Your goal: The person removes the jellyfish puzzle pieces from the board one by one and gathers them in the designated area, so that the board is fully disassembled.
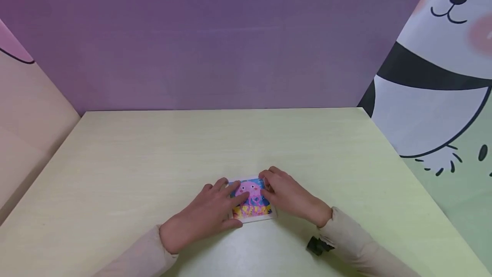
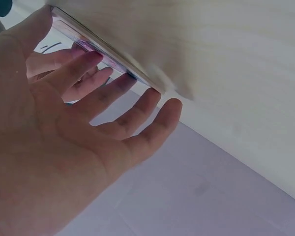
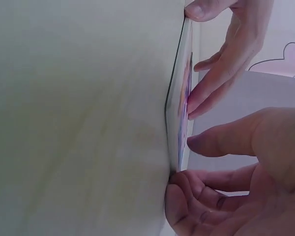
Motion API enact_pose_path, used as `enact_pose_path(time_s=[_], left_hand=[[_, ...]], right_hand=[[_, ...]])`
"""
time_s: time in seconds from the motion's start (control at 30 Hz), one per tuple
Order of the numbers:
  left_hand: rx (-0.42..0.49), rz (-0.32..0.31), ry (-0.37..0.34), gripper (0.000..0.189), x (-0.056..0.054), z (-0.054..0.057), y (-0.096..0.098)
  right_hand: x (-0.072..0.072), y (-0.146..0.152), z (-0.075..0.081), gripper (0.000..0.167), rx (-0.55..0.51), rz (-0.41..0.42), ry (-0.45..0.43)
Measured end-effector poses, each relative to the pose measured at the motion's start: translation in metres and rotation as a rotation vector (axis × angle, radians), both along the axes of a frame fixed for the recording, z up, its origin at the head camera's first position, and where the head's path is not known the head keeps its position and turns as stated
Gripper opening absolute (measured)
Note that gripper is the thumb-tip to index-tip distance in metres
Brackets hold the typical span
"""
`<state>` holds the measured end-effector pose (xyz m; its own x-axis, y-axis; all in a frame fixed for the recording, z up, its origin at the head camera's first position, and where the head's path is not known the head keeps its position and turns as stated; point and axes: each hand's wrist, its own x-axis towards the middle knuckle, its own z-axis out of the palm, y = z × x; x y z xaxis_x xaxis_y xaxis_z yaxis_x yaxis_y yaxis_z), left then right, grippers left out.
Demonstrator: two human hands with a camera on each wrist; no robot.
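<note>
A thin square picture board (image 1: 253, 208) lies flat on the table, with a white border and a pink octopus-like figure on blue. My left hand (image 1: 209, 213) rests on its left side, fingers spread over the face and thumb at the near edge. In the left wrist view, the fingertips (image 2: 152, 93) of that hand touch the board's far part. My right hand (image 1: 290, 193) holds the far right corner, fingers curled at the edge and thumb on the face. The right wrist view shows this hand (image 3: 226, 191) beside the board's pale side (image 3: 173, 118).
The pale wood-look table (image 1: 173, 140) extends around both hands, up to a purple wall (image 1: 215, 46) at the back. A panda-like drawing (image 1: 430, 110) covers the right wall. A small black device (image 1: 320, 246) sits at the right sleeve.
</note>
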<state>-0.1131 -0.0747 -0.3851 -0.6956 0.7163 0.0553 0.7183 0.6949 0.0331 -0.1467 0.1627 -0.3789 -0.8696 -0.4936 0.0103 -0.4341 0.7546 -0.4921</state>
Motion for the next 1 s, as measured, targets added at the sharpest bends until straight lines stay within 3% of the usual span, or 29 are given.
enact_pose_path(time_s=[0.23,0.43,0.73,1.0], left_hand=[[-0.004,0.002,-0.018,0.064,0.0003,0.0005,-0.0006],[0.020,-0.005,-0.030,0.065,-0.0003,0.0008,-0.0016],[0.021,-0.012,0.080,0.064,0.0026,-0.0031,-0.0011],[-0.007,0.005,0.094,0.064,-0.0005,-0.0019,-0.0018]], right_hand=[[0.0012,-0.0020,0.0024,0.019,0.013,-0.012,0.031],[0.0004,-0.0036,0.0050,0.018,-0.011,-0.047,-0.024],[-0.0001,0.0025,-0.0008,0.009,-0.015,0.006,-0.060],[0.0056,-0.0012,-0.0017,0.003,-0.022,0.008,-0.048]])
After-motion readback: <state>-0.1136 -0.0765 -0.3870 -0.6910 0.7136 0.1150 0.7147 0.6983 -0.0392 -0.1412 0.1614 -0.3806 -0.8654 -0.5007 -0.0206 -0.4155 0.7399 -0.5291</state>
